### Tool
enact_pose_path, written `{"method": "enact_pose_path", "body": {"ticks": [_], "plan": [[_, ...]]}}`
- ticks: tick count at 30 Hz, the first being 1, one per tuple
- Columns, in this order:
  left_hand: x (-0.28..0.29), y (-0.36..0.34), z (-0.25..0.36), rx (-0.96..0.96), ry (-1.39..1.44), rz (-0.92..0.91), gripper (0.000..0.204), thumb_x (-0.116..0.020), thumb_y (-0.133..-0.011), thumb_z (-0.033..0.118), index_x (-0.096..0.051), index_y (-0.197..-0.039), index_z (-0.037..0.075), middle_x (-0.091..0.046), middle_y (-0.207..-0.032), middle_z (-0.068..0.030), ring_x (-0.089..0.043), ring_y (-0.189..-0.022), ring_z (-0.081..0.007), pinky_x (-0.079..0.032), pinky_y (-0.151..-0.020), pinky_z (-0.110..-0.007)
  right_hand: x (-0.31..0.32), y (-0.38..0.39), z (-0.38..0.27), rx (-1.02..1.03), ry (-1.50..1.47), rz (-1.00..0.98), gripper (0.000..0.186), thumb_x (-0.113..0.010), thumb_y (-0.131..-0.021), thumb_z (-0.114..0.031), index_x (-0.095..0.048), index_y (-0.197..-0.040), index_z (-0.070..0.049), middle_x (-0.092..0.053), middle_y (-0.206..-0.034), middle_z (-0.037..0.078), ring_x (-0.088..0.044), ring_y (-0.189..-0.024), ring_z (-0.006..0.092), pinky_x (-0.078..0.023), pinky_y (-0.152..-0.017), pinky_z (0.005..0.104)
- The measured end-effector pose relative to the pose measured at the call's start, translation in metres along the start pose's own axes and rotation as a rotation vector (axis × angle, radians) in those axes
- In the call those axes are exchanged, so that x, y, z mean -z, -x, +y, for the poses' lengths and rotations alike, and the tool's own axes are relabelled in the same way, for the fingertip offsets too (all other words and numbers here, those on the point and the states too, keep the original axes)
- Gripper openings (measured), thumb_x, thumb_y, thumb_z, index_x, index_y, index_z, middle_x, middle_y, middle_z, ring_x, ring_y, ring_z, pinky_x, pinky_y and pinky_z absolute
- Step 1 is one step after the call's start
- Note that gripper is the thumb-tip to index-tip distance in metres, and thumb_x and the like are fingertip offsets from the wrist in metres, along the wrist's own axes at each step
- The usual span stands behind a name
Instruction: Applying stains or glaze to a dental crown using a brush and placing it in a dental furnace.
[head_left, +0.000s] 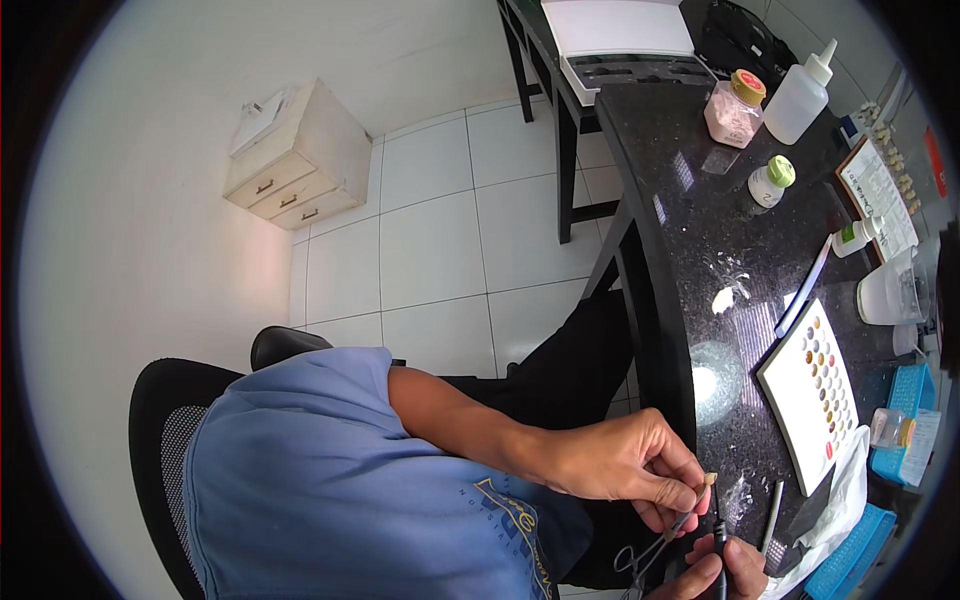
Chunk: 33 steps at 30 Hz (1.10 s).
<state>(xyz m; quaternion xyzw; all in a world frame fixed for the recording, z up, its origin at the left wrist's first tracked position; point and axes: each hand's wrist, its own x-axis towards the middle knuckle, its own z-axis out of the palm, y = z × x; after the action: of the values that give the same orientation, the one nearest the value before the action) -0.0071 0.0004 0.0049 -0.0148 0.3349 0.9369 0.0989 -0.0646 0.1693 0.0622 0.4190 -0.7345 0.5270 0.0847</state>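
My left hand (650, 470) is closed around a slim metal clamp with looped handles (636, 562), like a hemostat. At the clamp's tip, just past my fingertips, sits a small cream, tooth-like piece (710, 479). Just below it, my right hand (735, 570) grips a black pen-shaped tool (720, 545), its thin dark tip pointing up close to the piece. I cannot tell whether tip and piece touch. The lower frame edge cuts off part of the right hand. Both hands are at the edge of the black speckled table (740, 420).
Right of my hands lie a grey stick (773, 517), a white palette with coloured dots (795, 420), a pale pen (803, 290), white plastic (835, 515) and blue baskets (850, 555). Bottles (798, 103) and a pink-powder jar (734, 115) stand farther up. A drawer cabinet (300, 170) is at left.
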Motion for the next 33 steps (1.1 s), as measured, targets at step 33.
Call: {"method": "enact_pose_path", "body": {"ticks": [33], "plan": [[-0.027, 0.004, -0.026, 0.06, 0.01, -0.005, 0.025, -0.062, -0.096, 0.02, -0.063, -0.106, -0.002, -0.07, -0.096, -0.0091, -0.07, -0.087, -0.0128, -0.059, -0.077, -0.024, 0.071, 0.051, -0.017, -0.146, 0.334, 0.643, 0.034, -0.059, -0.095, -0.029, -0.058, -0.09, 0.005, -0.057, -0.066, 0.011, -0.054, -0.056, 0.018, -0.045, -0.051, 0.0283]]}}
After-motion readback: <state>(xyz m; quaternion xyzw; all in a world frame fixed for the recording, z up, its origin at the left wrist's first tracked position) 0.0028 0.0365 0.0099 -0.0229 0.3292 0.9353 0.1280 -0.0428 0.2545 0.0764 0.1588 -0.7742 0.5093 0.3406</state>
